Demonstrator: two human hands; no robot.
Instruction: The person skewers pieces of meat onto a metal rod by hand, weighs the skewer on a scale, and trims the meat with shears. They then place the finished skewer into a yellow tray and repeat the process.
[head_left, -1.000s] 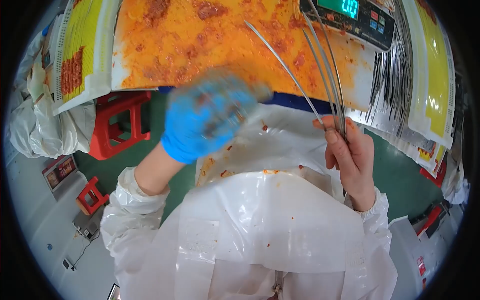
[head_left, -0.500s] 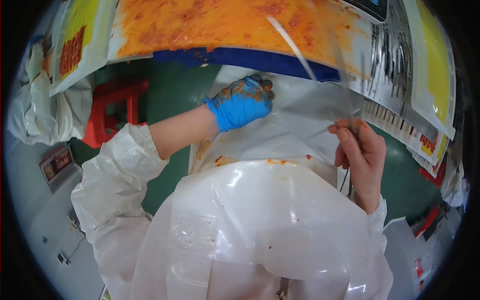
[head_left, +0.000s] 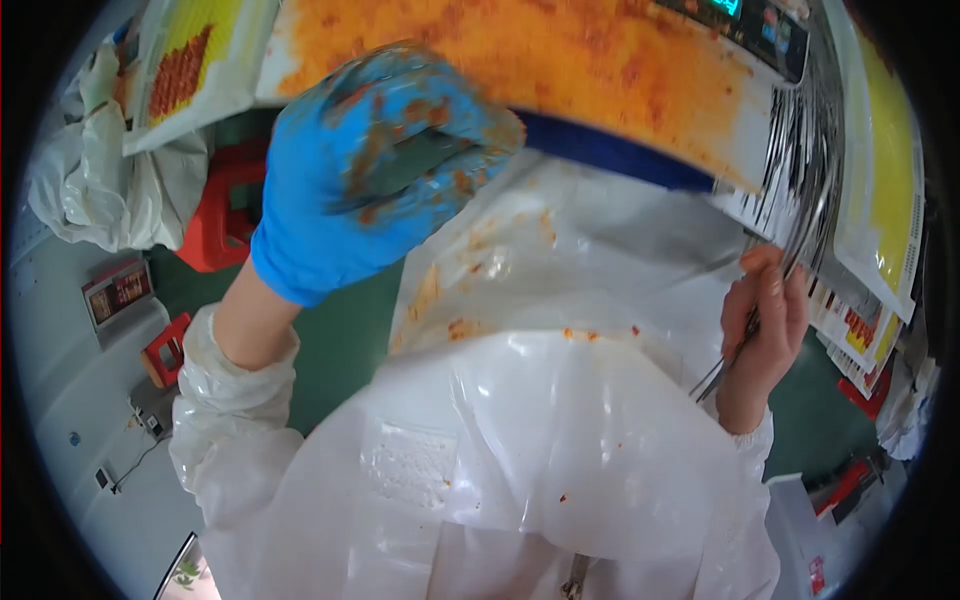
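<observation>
White plastic apron (head_left: 540, 430), flecked with orange paste, directly below both sets of fingers. Work table (head_left: 600, 60), its top coated in orange-red paste, above and beyond the fingertips, with a digital scale (head_left: 760, 20) at its far corner. Left hand (head_left: 370, 170), in a blue glove smeared with paste, raised with the fingers curled into a fist; whether anything lies inside cannot be told. Best kept well apart from the right-hand fingers, I'd judge, so no paste reaches the bare grip. Stack of loose skewers (head_left: 815, 130), spread on the table just above the right fingertips. Right hand (head_left: 765, 330), bare, fingers and thumb pinched round a small bundle of metal skewers (head_left: 718, 372). The hold would serve better with the rods squared up parallel and pinched nearer their middle, since a fanned bundle is likely to slip. The held skewers are thin, straight, bright grey wire rods. Their lower ends fan out below the heel of the hand, and their upper ends pass the fingertips and merge visually with the stack.
</observation>
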